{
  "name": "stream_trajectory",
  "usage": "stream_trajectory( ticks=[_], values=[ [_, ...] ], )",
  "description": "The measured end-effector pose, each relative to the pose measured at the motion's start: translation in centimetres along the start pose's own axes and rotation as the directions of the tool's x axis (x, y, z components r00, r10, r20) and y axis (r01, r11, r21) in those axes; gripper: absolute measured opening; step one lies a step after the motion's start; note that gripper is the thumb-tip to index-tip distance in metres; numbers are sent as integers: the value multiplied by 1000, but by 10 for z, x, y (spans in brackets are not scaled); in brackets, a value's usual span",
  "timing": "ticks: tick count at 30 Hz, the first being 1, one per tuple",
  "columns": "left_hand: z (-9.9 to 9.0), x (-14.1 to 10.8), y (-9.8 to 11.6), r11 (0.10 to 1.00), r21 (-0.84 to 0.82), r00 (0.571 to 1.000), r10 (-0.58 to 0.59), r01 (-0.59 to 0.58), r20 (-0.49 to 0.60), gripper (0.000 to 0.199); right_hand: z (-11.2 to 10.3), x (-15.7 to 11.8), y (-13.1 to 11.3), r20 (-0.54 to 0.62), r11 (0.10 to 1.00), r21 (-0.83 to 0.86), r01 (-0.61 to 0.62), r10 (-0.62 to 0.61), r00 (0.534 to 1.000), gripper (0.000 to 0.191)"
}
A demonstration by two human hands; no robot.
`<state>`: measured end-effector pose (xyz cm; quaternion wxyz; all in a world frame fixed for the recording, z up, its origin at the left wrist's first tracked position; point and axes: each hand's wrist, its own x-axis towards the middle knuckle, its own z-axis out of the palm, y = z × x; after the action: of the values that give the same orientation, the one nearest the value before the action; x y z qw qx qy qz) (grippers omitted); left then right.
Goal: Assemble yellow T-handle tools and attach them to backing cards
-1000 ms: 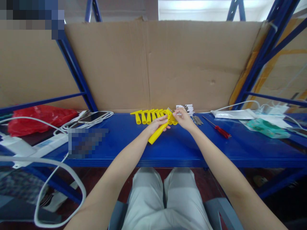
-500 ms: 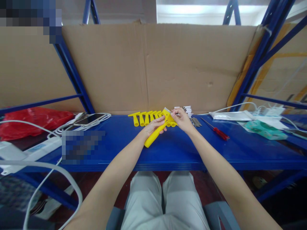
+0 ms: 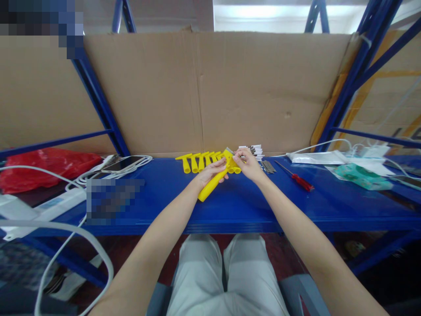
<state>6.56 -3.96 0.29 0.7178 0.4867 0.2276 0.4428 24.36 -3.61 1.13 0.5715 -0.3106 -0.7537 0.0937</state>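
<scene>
My left hand (image 3: 212,172) is wrapped round a yellow scraper-like tool (image 3: 210,188), its handle slanting down toward me and its head up. A grey metal strip (image 3: 229,150) shows along the top edge of the head. The fingers of my right hand (image 3: 246,162) are pinched at the right side of that head; what they hold, if anything, is too small to make out. Behind my hands, several similar yellow tools (image 3: 194,163) lie in a row on the blue table (image 3: 158,193). Thin metal pieces (image 3: 269,166) lie to the right of my right hand.
White-and-dark small pieces (image 3: 258,151) are piled by the cardboard wall (image 3: 148,92). A red screwdriver (image 3: 301,181) and a green packet (image 3: 363,177) lie right. At left are a red bag (image 3: 46,169), a phone (image 3: 123,163) and white cables (image 3: 98,259).
Both hands stay almost in place round the yellow tool. My right fingers have shifted very slightly at its head, and the camera view has moved a little.
</scene>
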Motion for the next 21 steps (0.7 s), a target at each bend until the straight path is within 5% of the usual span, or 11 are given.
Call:
stream_trajectory(
  ticks=[21],
  values=[
    [-4,3,-1,992,73,994,-103,106,-41,60,3,-1,8,62,998,-12,-62,63,996,30]
  ],
)
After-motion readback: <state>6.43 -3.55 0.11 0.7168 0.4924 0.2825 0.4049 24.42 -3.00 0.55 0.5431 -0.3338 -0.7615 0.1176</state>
